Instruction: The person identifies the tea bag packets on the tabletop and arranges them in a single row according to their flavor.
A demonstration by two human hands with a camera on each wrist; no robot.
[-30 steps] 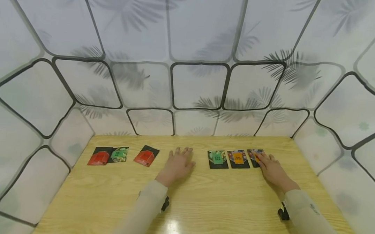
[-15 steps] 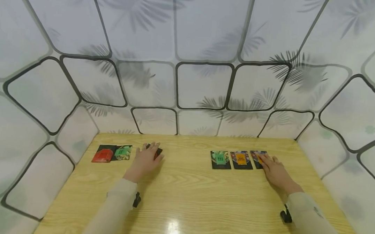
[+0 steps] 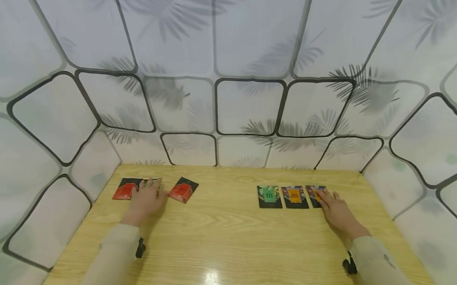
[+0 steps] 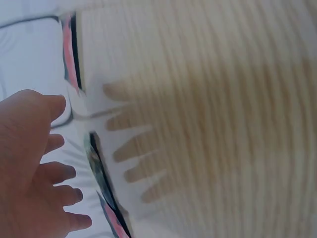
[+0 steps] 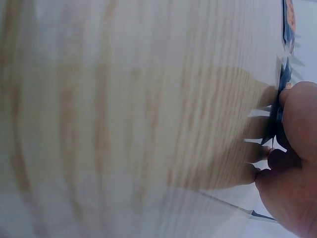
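My left hand (image 3: 146, 197) lies flat with fingers spread over a green packet (image 3: 152, 183) at the table's left, hiding most of it. A red packet (image 3: 124, 190) lies just left of it and a tilted red packet (image 3: 183, 191) just right. The blurred left wrist view shows the spread left hand (image 4: 37, 171) above the packets' edges (image 4: 98, 166). My right hand (image 3: 333, 207) rests with straight fingers on the rightmost dark packet (image 3: 313, 191) of a row, beside an orange packet (image 3: 295, 196) and a green packet (image 3: 269, 195). In the right wrist view, the fingers (image 5: 293, 116) press that packet's edge (image 5: 278, 111).
All the packets lie on a wooden table (image 3: 228, 236), along its far side. White sheeting with black lines and leaf shadows (image 3: 245, 105) closes in the back and both sides. A black wrist strap (image 3: 141, 248) shows on each sleeve.
My left hand has slid left from the table's middle, past the tilted red packet, onto the green packet. The right hand has stayed on the rightmost packet.
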